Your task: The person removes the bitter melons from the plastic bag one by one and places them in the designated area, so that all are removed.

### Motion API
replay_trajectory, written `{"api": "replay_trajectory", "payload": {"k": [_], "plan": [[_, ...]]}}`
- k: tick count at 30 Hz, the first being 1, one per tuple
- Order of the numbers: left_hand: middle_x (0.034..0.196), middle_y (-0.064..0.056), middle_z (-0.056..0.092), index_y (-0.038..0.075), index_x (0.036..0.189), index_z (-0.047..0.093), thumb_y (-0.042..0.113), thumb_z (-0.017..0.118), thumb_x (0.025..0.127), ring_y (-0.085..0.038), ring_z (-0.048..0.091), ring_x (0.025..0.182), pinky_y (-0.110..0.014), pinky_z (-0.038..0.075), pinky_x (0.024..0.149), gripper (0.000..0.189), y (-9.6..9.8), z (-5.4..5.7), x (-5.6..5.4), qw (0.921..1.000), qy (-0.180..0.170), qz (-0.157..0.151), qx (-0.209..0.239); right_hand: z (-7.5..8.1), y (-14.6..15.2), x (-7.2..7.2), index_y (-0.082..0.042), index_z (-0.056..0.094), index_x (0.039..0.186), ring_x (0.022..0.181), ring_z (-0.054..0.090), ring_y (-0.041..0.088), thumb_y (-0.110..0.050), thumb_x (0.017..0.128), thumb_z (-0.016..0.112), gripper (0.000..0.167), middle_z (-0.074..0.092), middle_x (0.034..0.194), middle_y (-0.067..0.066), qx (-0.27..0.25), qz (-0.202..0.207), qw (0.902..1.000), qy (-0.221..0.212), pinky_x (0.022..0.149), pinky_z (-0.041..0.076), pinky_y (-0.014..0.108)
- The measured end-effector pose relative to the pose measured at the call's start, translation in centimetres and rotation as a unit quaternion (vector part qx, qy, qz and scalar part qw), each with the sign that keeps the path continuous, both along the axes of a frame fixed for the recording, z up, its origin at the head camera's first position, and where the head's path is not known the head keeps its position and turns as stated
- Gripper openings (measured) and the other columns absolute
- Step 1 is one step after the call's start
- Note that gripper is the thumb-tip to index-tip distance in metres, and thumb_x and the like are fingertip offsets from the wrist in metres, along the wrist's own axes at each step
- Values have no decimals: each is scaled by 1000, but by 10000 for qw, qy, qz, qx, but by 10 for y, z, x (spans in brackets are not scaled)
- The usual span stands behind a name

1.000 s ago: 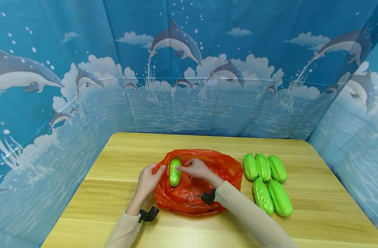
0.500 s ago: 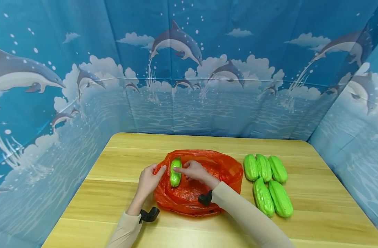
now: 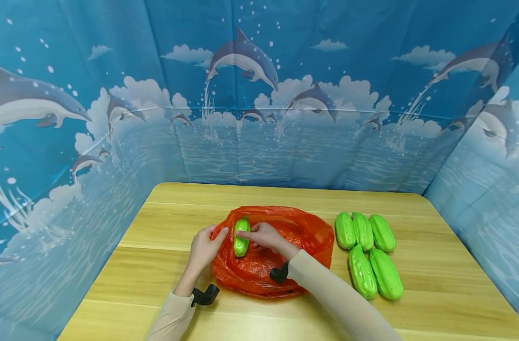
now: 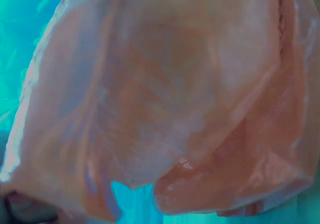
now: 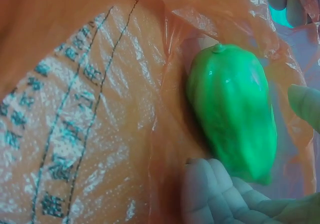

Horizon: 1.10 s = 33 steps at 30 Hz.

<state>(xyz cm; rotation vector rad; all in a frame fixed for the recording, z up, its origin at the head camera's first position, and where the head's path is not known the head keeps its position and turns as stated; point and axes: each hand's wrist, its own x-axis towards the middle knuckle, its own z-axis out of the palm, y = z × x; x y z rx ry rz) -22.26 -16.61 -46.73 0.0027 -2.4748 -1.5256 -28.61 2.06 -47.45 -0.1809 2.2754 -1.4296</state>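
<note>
A red plastic bag (image 3: 304,220) lies spread with its mouth facing up on the table. My left hand (image 3: 205,247) pinches its left rim. Inside, near that rim, rests a glossy green papaya-shaped fruit (image 3: 241,247). My right hand (image 3: 269,237) reaches into the bag from the right, one finger extended across the fruit in the head view. The right wrist view has the fruit (image 5: 232,111) between the thumb (image 5: 306,104) and the other fingers (image 5: 215,189), the thumb standing apart from it. Bag plastic (image 4: 165,84) fills most of the left wrist view.
Several similar green fruits (image 3: 385,273) lie grouped in two rows right of the bag. They sit on the wooden table (image 3: 178,208), whose far edge meets a blue dolphin curtain (image 3: 259,151). A black camera mount (image 3: 205,295) sits on my left wrist.
My right hand has drawn slightly left and toward me over the fruit. My left hand keeps its hold on the rim, and the fruit stays in place in the bag.
</note>
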Motion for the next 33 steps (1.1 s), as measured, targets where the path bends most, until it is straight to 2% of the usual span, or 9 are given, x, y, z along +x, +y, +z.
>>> {"api": "replay_trajectory", "payload": {"k": [7,12,16,21,26,29,33], "plan": [[57,-1,48,5,73,60,21,63,92,-13,47,51,-25,39,45,25,1,1,1,10000,32,-25,3,-4,1,-2,0,57,82,65,58,23,-53,79,71,55,56,71,9,-172,-29,9997,-163,60,53,36],[57,0,47,6,72,59,21,64,92,-13,47,51,-24,39,45,25,1,0,0,10000,25,-16,9,-5,-2,-3,-5,55,78,58,52,20,-55,77,71,53,50,64,5,-203,-101,9996,-174,54,49,34],[56,-1,47,6,72,59,23,63,93,-14,47,50,-24,39,44,27,1,0,1,10000,3,-47,23,-6,-5,-2,-5,55,89,57,49,18,-54,77,72,53,52,68,7,-178,-246,9994,-148,50,45,30],[57,0,48,6,72,58,24,62,93,-14,47,50,-24,39,44,28,1,0,1,10000,10,-72,17,-8,-8,-2,-1,54,107,56,49,17,-53,76,73,64,58,79,11,-46,-412,9991,-100,48,41,28],[56,0,47,7,71,57,26,63,93,-13,47,50,-24,38,44,29,1,0,0,10000,5,-60,-5,-9,-9,-3,1,51,117,57,51,17,-52,76,74,70,60,83,12,83,-521,9985,-121,48,41,28],[55,0,45,7,70,56,26,63,92,-13,45,49,-24,37,44,30,0,0,0,10000,1,-37,-30,-9,-9,-3,0,54,112,55,51,17,-50,77,74,64,59,77,10,87,-496,9986,-153,47,40,28],[55,1,43,6,70,55,27,63,92,-13,45,49,-24,37,44,31,0,0,1,10000,-16,-46,-31,-9,-7,-3,-4,59,94,53,46,16,-47,79,74,48,54,68,7,10,-343,9992,-221,46,38,28]]}}
